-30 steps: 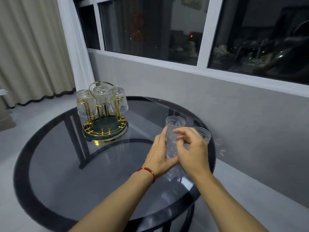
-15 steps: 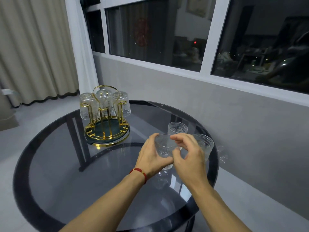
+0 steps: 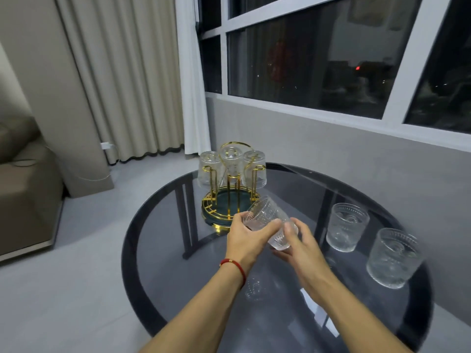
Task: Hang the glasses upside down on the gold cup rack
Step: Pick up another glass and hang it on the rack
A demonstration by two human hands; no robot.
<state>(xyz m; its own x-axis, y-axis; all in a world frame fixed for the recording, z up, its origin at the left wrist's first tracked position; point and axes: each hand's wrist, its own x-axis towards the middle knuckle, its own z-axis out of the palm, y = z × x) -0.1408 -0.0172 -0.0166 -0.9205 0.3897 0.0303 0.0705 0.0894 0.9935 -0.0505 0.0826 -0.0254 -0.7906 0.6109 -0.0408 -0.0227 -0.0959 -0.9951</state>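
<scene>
Dark window panes (image 3: 305, 54) and pale curtains (image 3: 122, 80) backed a round smoked-glass desk (image 3: 163, 233). At its eleven o'clock edge stood the gold cup rack (image 3: 230, 189), three glasses already hanging upside down on its far pegs: one at left (image 3: 209, 168), one in the middle (image 3: 231, 159), one at right (image 3: 254, 169). Its near pegs stood bare.

Just in front of the rack, clear of the desk, the person held a ribbed glass (image 3: 270, 220) tilted on its side, mouth toward the rack. The left hand (image 3: 246, 240), a red cord bracelet (image 3: 233, 267) on its wrist, had its grip wrapped around the glass near the rim. The right hand (image 3: 302, 248) cupped the base, grip closed on it.

Toward three o'clock, two more glasses stood upright on the desk, well apart from the rack: one farther off (image 3: 346, 226), one nearer the edge (image 3: 392, 257).
</scene>
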